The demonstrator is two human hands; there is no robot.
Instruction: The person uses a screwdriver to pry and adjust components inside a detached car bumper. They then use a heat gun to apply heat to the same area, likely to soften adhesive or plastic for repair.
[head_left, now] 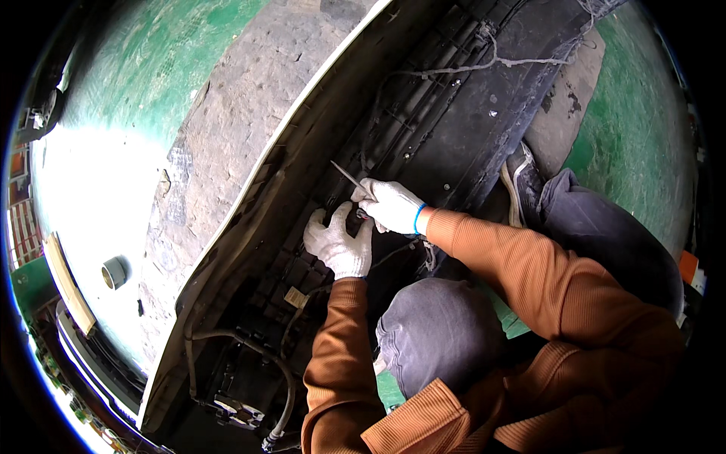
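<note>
The hollow inner side of a large car bumper (412, 147) lies before me, dark and dusty, with a pale outer edge. My right hand (392, 206), in a white knit glove with a blue cuff, is closed around a thin pointed metal tool (346, 174). Its tip points up and left, away from my wrist; its other end is hidden by the glove. Just left and nearer, my gloved left hand (340, 244) rests on the bumper's inner ribs, fingers apart and bent. Between the two hands shows a small red and dark bit (362, 215), too small to name.
A cable (484, 66) runs along the bumper's far part; a thicker hose (283, 371) loops at the near left. The bumper lies on a worn grey mat (249, 83) over green floor (181, 38). A short round cup (114, 273) and wooden strip (68, 284) are left.
</note>
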